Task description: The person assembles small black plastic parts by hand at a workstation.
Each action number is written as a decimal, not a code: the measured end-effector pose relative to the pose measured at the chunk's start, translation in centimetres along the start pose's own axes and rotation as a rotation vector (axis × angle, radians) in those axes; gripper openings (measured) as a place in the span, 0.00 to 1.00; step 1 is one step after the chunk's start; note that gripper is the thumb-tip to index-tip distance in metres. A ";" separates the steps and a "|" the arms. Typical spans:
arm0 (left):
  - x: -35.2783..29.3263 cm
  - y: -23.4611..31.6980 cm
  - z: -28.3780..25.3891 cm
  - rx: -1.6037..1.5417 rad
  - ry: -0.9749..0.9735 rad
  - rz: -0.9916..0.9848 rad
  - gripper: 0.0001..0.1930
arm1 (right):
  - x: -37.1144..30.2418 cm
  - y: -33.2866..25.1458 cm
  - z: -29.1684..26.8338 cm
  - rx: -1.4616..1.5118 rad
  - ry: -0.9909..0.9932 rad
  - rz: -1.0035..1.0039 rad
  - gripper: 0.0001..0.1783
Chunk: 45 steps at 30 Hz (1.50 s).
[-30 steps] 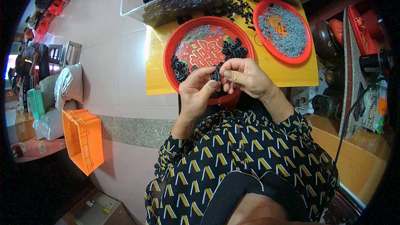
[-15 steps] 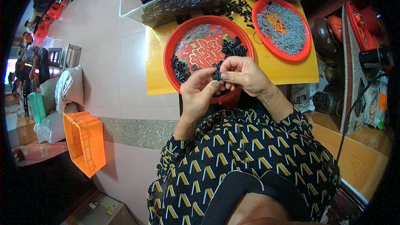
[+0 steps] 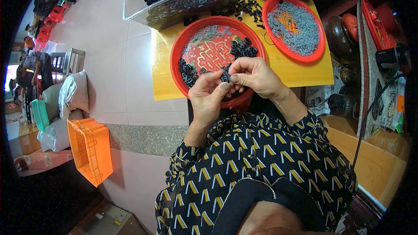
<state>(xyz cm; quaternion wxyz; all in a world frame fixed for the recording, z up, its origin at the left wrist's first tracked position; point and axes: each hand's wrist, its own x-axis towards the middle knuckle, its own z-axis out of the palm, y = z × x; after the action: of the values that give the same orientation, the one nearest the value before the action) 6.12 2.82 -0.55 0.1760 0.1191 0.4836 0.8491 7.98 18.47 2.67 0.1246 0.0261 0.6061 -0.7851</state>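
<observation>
Head view: left hand and right hand pinch a small black ring together, its shape mostly hidden by fingertips, above the red tray.

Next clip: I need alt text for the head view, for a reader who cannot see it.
Seen from above, a person's left hand and right hand pinch a small black ring together over a red tray of black rings on a yellow table. A second red tray holds grey metal bits; an orange crate sits on the floor.
</observation>
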 end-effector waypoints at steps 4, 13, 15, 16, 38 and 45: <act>0.0 0.4 0.1 0.050 0.015 -0.010 0.14 | 0.0 -0.2 -1.0 0.037 -0.019 0.004 0.07; 0.1 0.7 0.5 0.124 -0.006 -0.026 0.15 | -0.1 -1.7 -0.3 -0.159 -0.005 0.023 0.06; -0.3 0.8 0.7 0.231 -0.011 -0.005 0.15 | 0.6 -0.1 -0.2 -0.230 -0.048 -0.078 0.06; -0.4 0.8 0.6 0.241 -0.034 0.007 0.16 | 0.8 0.3 -0.1 -0.255 -0.029 -0.071 0.05; 3.4 4.1 -4.7 1.524 -0.157 0.538 0.08 | 5.8 -1.1 -0.3 -1.199 -0.006 -0.493 0.06; 4.8 3.8 -5.0 1.464 -0.166 0.542 0.07 | 5.5 0.6 1.5 -1.139 -0.029 -0.532 0.08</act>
<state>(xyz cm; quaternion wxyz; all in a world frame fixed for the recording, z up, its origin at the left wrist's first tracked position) -0.86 -0.90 0.36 -0.1251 0.3816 0.8596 0.3159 2.92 16.02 1.42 -0.0725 -0.2069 0.9132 -0.3436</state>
